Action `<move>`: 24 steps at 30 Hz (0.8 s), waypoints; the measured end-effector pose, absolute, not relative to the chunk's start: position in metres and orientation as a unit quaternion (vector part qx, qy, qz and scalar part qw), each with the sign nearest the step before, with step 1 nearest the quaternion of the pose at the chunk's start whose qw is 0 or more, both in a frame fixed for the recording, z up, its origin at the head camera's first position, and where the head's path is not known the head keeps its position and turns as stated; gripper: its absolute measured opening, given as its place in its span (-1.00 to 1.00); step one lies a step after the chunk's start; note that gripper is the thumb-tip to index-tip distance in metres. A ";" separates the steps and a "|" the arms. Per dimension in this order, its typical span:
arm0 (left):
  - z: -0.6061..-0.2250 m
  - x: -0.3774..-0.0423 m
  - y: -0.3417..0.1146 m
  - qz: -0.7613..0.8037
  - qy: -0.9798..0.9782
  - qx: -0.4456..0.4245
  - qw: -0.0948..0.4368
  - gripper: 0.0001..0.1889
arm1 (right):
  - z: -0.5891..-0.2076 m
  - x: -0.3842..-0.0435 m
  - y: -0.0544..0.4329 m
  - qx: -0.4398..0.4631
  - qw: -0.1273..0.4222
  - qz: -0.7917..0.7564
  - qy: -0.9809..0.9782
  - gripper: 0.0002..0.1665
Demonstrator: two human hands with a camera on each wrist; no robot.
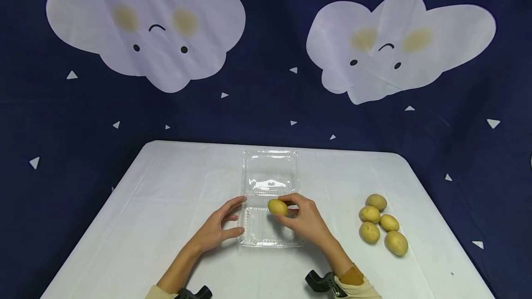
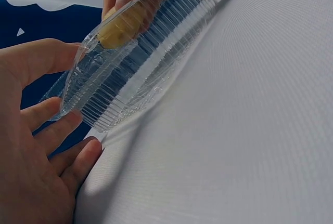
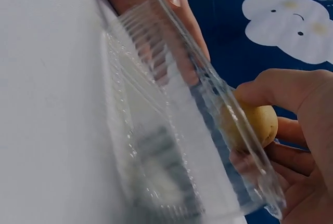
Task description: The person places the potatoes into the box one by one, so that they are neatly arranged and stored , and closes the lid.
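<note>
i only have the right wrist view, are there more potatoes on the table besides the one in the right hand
Observer: Yes, the head view shows five loose potatoes in a cluster on the table, to the right of the clear box.
Operator: which of those is nearest the person
Observer: The rightmost potato, at the near end of the cluster.
Operator: ok and where is the lid, i cant make it out from here
Observer: In the head view the lid is folded back, on the side of the box away from the person.
</note>
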State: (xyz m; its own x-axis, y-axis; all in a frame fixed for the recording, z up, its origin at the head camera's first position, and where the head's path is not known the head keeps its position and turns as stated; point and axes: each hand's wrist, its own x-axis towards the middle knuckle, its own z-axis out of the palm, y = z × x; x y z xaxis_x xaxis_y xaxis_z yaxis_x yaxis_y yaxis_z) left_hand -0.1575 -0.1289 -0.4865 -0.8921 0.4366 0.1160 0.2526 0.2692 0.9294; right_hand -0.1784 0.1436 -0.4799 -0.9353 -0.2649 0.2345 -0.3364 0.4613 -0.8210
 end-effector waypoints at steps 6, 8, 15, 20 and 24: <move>-0.481 -0.155 -0.129 0.569 0.788 0.221 0.078 -0.19 | -0.481 -0.179 0.134 0.178 0.035 0.464 -0.867 -0.55; -0.482 -0.155 -0.129 0.570 0.787 0.222 0.078 -0.19 | -0.481 -0.180 0.132 0.176 0.027 0.455 -0.872 -0.55; -0.484 -0.155 -0.129 0.570 0.787 0.223 0.074 -0.18 | -0.475 -0.182 0.125 0.181 0.010 0.442 -0.879 -0.52; -0.483 -0.155 -0.130 0.566 0.790 0.224 0.076 -0.18 | -0.475 -0.183 0.117 0.177 0.016 0.421 -0.890 -0.50; -0.481 -0.154 -0.130 0.560 0.793 0.229 0.072 -0.18 | -0.475 -0.184 0.107 0.165 0.020 0.410 -0.897 -0.51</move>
State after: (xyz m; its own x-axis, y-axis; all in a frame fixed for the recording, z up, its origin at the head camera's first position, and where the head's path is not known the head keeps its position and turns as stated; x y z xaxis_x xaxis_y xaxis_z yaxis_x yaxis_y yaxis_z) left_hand -0.1538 -0.1296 -0.4814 -0.8845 0.4444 0.1423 0.2823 0.2667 0.9215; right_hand -0.1836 0.1072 -0.4749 -0.9450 -0.2789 0.1709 -0.3118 0.6103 -0.7282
